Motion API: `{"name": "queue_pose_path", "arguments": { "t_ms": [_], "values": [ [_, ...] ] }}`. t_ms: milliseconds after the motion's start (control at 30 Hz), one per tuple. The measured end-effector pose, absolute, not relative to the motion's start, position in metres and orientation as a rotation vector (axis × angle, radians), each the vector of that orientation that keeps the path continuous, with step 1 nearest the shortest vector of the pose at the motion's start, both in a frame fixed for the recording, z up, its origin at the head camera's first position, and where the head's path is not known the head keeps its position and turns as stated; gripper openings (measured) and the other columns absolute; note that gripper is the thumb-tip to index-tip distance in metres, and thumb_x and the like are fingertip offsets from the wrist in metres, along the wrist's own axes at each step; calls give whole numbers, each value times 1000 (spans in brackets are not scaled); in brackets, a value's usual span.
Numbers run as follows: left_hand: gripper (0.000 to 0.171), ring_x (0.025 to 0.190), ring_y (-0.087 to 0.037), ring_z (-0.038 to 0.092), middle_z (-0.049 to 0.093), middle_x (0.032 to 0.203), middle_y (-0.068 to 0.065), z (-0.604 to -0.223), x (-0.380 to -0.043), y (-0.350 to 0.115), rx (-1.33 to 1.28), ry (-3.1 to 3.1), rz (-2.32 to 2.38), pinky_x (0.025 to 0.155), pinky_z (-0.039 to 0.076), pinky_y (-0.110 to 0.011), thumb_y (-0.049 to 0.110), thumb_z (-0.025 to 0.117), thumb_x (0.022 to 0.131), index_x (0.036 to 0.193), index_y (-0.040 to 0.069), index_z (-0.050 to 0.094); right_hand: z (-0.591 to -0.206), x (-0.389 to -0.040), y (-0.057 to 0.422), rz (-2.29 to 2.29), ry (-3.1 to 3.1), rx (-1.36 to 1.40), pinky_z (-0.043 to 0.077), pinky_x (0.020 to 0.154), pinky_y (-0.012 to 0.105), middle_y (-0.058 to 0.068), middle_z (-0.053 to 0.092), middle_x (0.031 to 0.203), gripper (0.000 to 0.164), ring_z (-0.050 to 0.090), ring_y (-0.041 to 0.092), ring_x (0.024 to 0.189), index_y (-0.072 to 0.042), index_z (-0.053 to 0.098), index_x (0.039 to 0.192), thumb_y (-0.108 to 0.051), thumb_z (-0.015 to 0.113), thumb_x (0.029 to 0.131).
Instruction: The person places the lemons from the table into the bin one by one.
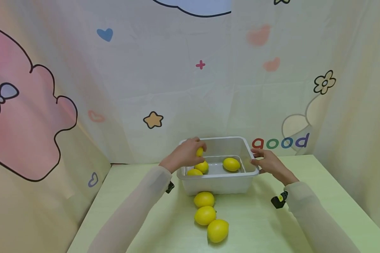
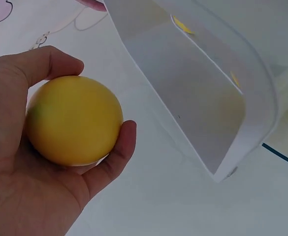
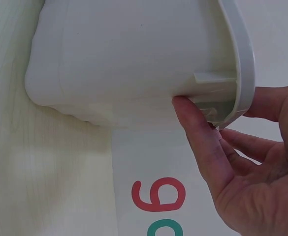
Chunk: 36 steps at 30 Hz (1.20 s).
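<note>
My left hand (image 1: 186, 153) grips a lemon (image 2: 75, 120) between thumb and curled fingers, above the left part of a white plastic bin (image 1: 221, 184). In the left wrist view the held lemon is apart from the bin's wall. At the bin's right side, my right hand (image 1: 271, 163) holds the rim (image 3: 246, 64), with one finger against the outer wall in the right wrist view. Inside the bin lie a lemon (image 1: 231, 164) at the right and two at the left, a rear lemon (image 1: 202, 167) and a front lemon (image 1: 194, 172), partly hidden by the front wall.
Three lemons lie in a line on the pale green table (image 1: 256, 225) before the bin: a near lemon (image 1: 217, 231), a middle lemon (image 1: 205, 215) and a far lemon (image 1: 204, 200) close to the bin. A printed curtain (image 1: 177, 70) hangs behind and at both sides.
</note>
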<state>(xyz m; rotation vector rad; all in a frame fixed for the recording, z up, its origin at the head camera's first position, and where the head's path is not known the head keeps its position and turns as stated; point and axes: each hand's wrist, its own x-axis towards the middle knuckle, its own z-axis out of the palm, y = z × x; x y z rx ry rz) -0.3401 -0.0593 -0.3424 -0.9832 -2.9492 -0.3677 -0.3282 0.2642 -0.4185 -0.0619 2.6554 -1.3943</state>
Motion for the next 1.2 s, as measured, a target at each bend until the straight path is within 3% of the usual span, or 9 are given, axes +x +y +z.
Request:
{"name": "queue_pose_path", "arguments": {
  "t_ms": [167,800,1067,1200],
  "values": [
    [30,100,-20,51,56,119,0,-338,-350,-52,-1009,-3009,-364,85,51,-31,25,67,89,118,19,64,-419,-328,264,-1400,2649,-70,60,82,42,29,40,146,66,53,46,122,2,27,152,-17,58,97],
    [25,109,-19,53,61,125,2,-347,-389,-34,-931,-3201,-467,98,48,-39,25,66,90,115,22,65,-416,-329,265,-1398,2641,-88,61,81,41,30,41,145,65,54,45,121,3,29,151,-17,59,97],
    [25,99,-19,55,60,120,4,-355,-395,-24,-753,-3316,-581,84,51,-35,30,70,89,113,26,65,-417,-330,267,-1410,2643,-91,61,80,41,31,42,144,63,53,46,121,3,30,151,-15,58,97],
    [24,95,-21,56,60,115,1,-363,-397,-20,-697,-3366,-706,88,54,-38,29,70,89,112,24,64,-419,-332,267,-1412,2637,-92,61,80,41,31,42,144,63,53,46,121,2,30,151,-15,59,97]
  ]
}}
